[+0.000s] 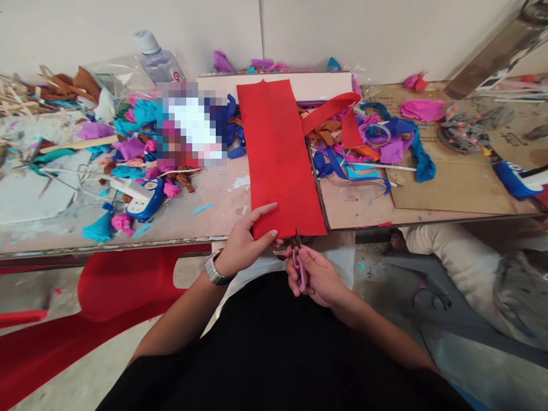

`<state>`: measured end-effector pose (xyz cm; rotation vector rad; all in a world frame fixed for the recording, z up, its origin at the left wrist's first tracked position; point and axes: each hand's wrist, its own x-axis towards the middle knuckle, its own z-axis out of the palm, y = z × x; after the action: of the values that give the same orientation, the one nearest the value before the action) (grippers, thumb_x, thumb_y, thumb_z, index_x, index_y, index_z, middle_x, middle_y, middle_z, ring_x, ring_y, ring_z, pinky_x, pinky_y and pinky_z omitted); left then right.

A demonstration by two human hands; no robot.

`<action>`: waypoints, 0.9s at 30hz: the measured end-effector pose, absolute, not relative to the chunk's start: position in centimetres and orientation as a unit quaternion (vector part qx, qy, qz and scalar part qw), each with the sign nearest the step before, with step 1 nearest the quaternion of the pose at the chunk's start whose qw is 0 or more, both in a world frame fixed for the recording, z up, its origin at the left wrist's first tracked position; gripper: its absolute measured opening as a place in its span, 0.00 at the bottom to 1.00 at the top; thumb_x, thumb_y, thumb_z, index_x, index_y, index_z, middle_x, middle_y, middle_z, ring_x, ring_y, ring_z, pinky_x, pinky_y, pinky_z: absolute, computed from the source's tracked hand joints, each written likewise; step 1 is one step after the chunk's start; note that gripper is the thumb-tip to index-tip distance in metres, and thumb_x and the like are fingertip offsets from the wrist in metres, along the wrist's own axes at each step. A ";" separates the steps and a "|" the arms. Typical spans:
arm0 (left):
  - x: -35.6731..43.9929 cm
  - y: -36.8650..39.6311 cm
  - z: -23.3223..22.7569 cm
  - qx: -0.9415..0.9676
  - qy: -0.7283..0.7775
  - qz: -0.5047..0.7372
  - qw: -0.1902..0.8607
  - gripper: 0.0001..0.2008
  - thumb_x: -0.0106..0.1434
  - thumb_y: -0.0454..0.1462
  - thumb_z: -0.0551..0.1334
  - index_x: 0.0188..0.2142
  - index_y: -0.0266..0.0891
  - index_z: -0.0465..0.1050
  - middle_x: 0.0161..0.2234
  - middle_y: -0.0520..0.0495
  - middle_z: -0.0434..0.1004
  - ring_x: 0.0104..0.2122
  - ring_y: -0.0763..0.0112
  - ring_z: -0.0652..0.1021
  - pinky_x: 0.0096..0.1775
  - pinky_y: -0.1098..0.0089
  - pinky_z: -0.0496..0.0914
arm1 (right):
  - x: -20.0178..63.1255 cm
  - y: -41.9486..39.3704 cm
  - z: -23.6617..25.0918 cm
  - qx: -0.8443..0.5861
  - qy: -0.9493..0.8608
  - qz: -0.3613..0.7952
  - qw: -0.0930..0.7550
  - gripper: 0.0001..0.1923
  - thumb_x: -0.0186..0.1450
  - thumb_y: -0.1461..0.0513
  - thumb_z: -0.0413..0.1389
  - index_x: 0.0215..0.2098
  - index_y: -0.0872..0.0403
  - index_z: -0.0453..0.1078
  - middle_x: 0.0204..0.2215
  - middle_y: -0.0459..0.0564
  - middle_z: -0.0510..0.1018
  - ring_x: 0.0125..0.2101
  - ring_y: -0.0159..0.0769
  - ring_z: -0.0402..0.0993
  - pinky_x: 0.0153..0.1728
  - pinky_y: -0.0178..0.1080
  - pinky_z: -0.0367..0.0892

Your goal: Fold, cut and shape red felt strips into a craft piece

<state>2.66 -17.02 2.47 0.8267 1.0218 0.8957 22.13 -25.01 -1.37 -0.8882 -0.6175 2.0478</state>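
Observation:
A long red sheet (278, 154), of paper or cloth, lies across the table with its near end at the front edge. My left hand (246, 240) grips the near left corner, index finger and thumb on top, other fingertips showing below the edge. In my right hand (319, 274) is a small pair of pink-handled scissors (298, 268), pointing away from me. Their dark blades meet the sheet's near edge, just right of my left thumb; how far they are apart is hard to see. A red strip (331, 108) loops beside the sheet on the right.
Crumpled coloured scraps (132, 148) cover the left side, with a clear bottle (160, 63) behind and a blue-and-white corded device (148, 197) in front. Cardboard (445, 188) lies at right under a grey bundle (464, 128). A red chair (124, 279) stands lower left; another person's leg (454, 262) shows lower right.

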 end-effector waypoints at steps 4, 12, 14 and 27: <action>2.5 -16.6 2.7 0.431 0.460 0.407 0.660 0.31 0.57 0.34 0.79 0.61 0.41 0.81 0.55 0.36 0.82 0.30 0.60 0.86 0.46 0.54 0.84 | 22.3 -24.3 -1.4 -0.352 -0.248 0.803 0.411 0.28 0.69 0.38 0.63 0.47 0.51 0.67 0.24 0.38 0.71 0.16 0.28 0.69 0.13 0.27 0.47; 2.4 -15.9 2.5 0.547 0.465 0.388 0.579 0.30 0.57 0.39 0.78 0.60 0.45 0.82 0.60 0.40 0.81 0.51 0.49 0.85 0.61 0.51 0.77 | 22.3 -23.7 -1.0 -0.347 -0.248 0.796 0.429 0.27 0.69 0.39 0.64 0.45 0.52 0.67 0.24 0.37 0.71 0.16 0.26 0.69 0.16 0.28 0.55; 2.4 -15.7 2.5 0.579 0.457 0.398 0.545 0.28 0.58 0.38 0.78 0.58 0.46 0.83 0.61 0.42 0.81 0.62 0.46 0.78 0.70 0.51 0.67 | 22.3 -23.7 -0.8 -0.349 -0.248 0.794 0.433 0.27 0.70 0.39 0.64 0.44 0.52 0.66 0.23 0.37 0.70 0.15 0.26 0.69 0.16 0.28 0.55; 1.1 -14.9 0.7 0.738 0.421 0.344 0.400 0.24 0.70 0.44 0.70 0.63 0.42 0.77 0.61 0.40 0.81 0.60 0.54 0.81 0.65 0.53 0.73 | 22.0 -23.4 -0.4 -0.361 -0.233 0.800 0.420 0.28 0.67 0.39 0.66 0.43 0.52 0.67 0.22 0.36 0.71 0.14 0.26 0.68 0.14 0.28 0.53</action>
<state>1.09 -14.91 0.73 1.8665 1.0655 0.8691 22.04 -23.42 -0.38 -0.9056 -0.5834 2.0043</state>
